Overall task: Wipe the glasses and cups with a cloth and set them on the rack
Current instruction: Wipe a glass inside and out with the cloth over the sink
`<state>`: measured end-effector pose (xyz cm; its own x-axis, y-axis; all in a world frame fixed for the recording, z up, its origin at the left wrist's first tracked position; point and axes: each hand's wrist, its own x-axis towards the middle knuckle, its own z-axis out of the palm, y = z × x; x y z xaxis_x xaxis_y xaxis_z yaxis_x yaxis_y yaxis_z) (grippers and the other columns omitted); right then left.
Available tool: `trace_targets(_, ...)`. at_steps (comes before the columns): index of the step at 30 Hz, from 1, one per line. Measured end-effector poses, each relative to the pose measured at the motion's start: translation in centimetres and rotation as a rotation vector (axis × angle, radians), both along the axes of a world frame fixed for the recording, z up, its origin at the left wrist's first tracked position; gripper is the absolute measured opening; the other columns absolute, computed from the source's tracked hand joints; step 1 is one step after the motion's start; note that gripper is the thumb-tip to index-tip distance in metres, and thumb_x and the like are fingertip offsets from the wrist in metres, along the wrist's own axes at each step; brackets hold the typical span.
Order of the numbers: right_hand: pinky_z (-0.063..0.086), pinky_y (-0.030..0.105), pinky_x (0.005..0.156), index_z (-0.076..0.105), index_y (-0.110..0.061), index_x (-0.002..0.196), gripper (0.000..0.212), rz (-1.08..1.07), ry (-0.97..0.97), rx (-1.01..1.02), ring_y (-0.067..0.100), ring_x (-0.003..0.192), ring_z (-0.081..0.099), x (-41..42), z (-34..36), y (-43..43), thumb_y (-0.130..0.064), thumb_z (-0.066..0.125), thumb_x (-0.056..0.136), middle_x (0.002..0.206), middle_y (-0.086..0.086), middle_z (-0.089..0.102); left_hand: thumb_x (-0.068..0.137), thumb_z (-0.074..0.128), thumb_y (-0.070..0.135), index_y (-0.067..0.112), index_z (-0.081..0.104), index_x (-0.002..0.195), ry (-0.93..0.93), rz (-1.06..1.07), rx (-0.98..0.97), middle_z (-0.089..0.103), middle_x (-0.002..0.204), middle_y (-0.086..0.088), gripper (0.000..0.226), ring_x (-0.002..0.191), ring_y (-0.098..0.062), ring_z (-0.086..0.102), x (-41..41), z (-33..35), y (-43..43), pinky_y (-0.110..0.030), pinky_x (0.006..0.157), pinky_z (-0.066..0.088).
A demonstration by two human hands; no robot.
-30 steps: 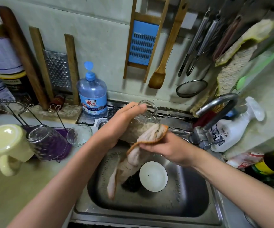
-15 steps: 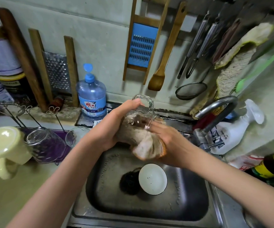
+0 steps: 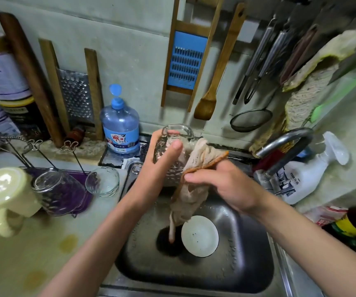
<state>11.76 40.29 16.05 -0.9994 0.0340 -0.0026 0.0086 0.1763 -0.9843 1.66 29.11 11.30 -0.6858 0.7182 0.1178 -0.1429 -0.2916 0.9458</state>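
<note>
Over the steel sink [image 3: 247,264] my left hand [image 3: 162,161] grips a clear textured glass mug [image 3: 172,144], handle turned away from me. My right hand [image 3: 222,185] holds a beige cloth [image 3: 194,179] with an orange edge against the mug's right side; the cloth's tail hangs down toward the drain. On the wire rack [image 3: 33,146] at the left, a cream mug [image 3: 3,194] and a clear glass [image 3: 55,189] sit upside down on prongs. A small clear glass [image 3: 102,181] stands beside them on the counter.
A white bowl [image 3: 200,235] lies in the sink by the drain. The curved tap [image 3: 284,144] and a white spray bottle [image 3: 309,174] stand right of my hands. A blue water bottle [image 3: 120,127] is behind the sink. Graters and utensils hang on the wall.
The cloth, bunched round the mug half a second ago, now hangs loose again from my right hand. The mug has tipped more upright in my left hand.
</note>
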Motion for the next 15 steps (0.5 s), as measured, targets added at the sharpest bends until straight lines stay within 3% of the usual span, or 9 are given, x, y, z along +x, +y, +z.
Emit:
trace_targets(1, 0.044, 0.012, 0.092, 0.064, -0.009, 0.103, 0.022, 0.025, 0.01, 0.036, 0.0, 0.096, 0.06, 0.0, 0.0, 0.3, -0.004, 0.052, 0.085, 0.094, -0.01, 0.069, 0.077, 0.07, 0.054, 0.007, 0.05, 0.122, 0.031, 0.003, -0.011, 0.063, 0.112, -0.018, 0.068, 0.107, -0.03, 0.062, 0.1, 0.2, -0.1, -0.048, 0.097, 0.048)
trace_targets(3, 0.042, 0.008, 0.081, 0.062, -0.001, 0.09, 0.012, 0.09, 0.05, 0.381, 0.0, 0.082, 0.056, 0.2, -0.5, 0.4, -0.012, 0.056, 0.091, 0.082, 0.0, 0.062, 0.078, 0.066, 0.048, 0.012, 0.051, 0.12, 0.085, -0.042, -0.06, 0.068, 0.104, -0.007, 0.058, 0.099, -0.025, 0.066, -0.2, 0.5, -0.4, -0.045, 0.094, 0.051)
trace_targets(5, 0.042, 0.012, 0.089, 0.063, -0.005, 0.095, 0.021, 0.089, 0.152, 0.796, 0.007, 0.091, 0.057, 0.5, -1.6, 0.5, -0.025, 0.056, 0.095, 0.094, 0.005, 0.064, 0.077, 0.064, 0.048, 0.017, 0.054, 0.117, 0.113, -0.1, -0.124, 0.069, 0.101, -0.003, 0.052, 0.098, -0.023, 0.066, -0.7, 0.6, -0.6, -0.05, 0.097, 0.048)
trace_targets(7, 0.044, 0.024, 0.093, 0.061, -0.014, 0.106, 0.029, 0.055, 0.217, 1.061, 0.02, 0.097, 0.058, 0.9, -3.1, 0.5, -0.035, 0.049, 0.091, 0.104, 0.008, 0.067, 0.074, 0.064, 0.052, 0.024, 0.058, 0.111, 0.164, -0.14, -0.193, 0.07, 0.1, -0.001, 0.047, 0.098, -0.022, 0.067, -1.2, 0.9, -0.7, -0.05, 0.097, 0.048)
trace_targets(11, 0.043, 0.023, 0.08, 0.057, -0.026, 0.115, 0.034, -0.128, 0.007, 0.914, 0.023, 0.097, 0.059, 1.1, -4.0, -0.9, -0.039, 0.05, 0.085, 0.113, 0.003, 0.064, 0.067, 0.063, 0.062, 0.033, 0.061, 0.101, 0.275, -0.166, -0.321, 0.072, 0.097, 0.002, 0.045, 0.095, -0.021, 0.07, -1.3, 1.3, -0.6, -0.05, 0.094, 0.052)
trace_targets(13, 0.039, 0.021, 0.078, 0.059, -0.024, 0.115, 0.036, -0.174, 0.003, 0.905, 0.024, 0.1, 0.059, 1.0, -4.1, -1.2, -0.041, 0.053, 0.085, 0.115, 0.003, 0.065, 0.063, 0.061, 0.066, 0.036, 0.061, 0.098, 0.305, -0.143, -0.361, 0.072, 0.095, 0.003, 0.046, 0.094, -0.02, 0.07, -1.5, 1.6, -0.5, -0.051, 0.092, 0.053)
trace_targets(15, 0.043, 0.022, 0.078, 0.059, -0.027, 0.111, 0.042, -0.123, 0.004, 0.899, 0.02, 0.094, 0.058, 0.7, -3.6, -1.2, -0.055, 0.048, 0.08, 0.107, -0.003, 0.064, 0.061, 0.061, 0.067, 0.037, 0.061, 0.098, 0.321, -0.125, -0.373, 0.072, 0.093, 0.002, 0.048, 0.093, -0.022, 0.07, -1.7, 1.9, -0.3, -0.051, 0.087, 0.056)
